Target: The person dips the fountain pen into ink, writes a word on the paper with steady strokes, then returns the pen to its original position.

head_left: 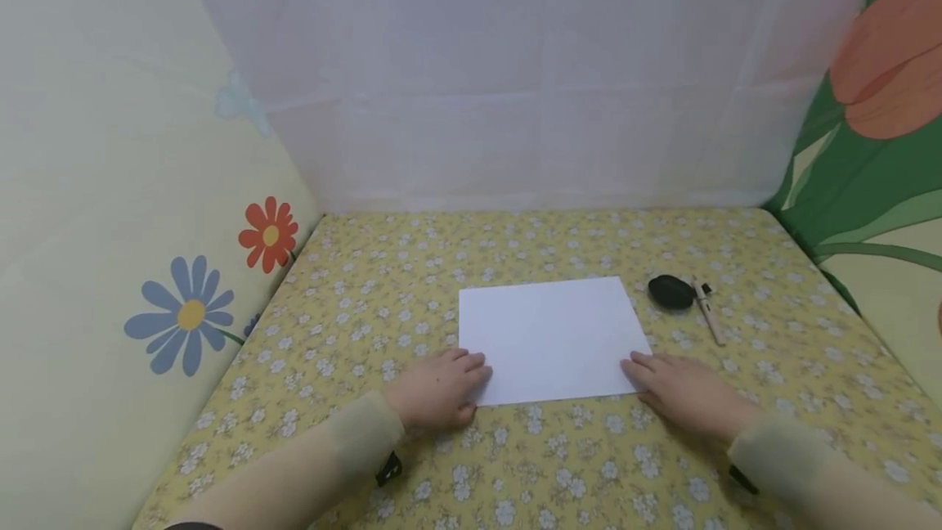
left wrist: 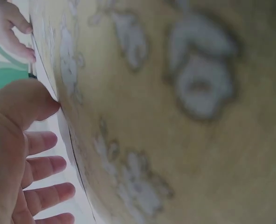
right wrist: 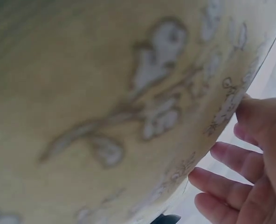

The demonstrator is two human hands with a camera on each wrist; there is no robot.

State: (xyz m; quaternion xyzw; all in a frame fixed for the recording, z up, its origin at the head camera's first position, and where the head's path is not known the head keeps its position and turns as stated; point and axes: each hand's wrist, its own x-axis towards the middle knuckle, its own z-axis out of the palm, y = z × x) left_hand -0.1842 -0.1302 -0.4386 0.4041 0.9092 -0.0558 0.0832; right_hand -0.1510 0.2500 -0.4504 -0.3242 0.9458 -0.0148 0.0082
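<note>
A blank white sheet of paper point(head_left: 555, 342) lies flat on the table in the head view. My left hand point(head_left: 437, 389) rests at its near left corner, fingertips over the paper's left edge and thumb by the near edge. At the near right corner, the fingertips of my right hand point(head_left: 692, 395) touch the sheet's right edge. In the left wrist view the fingers of my left hand point(left wrist: 12, 126) are extended and spread a little. The fingers of my right hand point(right wrist: 268, 158) are slightly bent in the right wrist view, with no object gripped.
Right of the paper lies a black oval object point(head_left: 671, 292), with a slim beige pen-like tool point(head_left: 710, 319) with dark parts beside it. A yellow floral cloth point(head_left: 383, 293) covers the table. A white sheet point(head_left: 515, 105) hangs behind, with flower-patterned panels point(head_left: 96, 186) on both sides.
</note>
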